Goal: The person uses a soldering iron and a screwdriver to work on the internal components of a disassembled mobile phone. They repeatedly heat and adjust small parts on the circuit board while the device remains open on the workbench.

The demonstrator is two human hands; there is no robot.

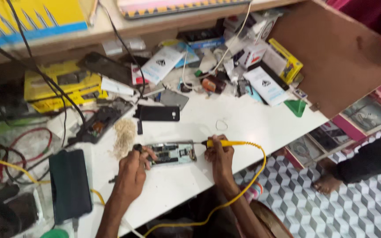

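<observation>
Gripping a yellow soldering iron point(225, 143) in closed fingers, the right hand point(220, 159) aims its tip at the right end of the opened phone point(171, 152). The left hand point(133, 171), curled narrow, pinches a dark tool point(136, 147) against the phone's left end. The phone lies flat on the white worktop point(243, 123), between both hands. Farther back rests 1 black phone point(158, 113), just left of it a pale powder patch point(124, 134).

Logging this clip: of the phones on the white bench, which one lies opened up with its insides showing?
The opened phone between the left hand and right hand, its circuit board exposed. The black phone farther back is closed and untouched.
</observation>
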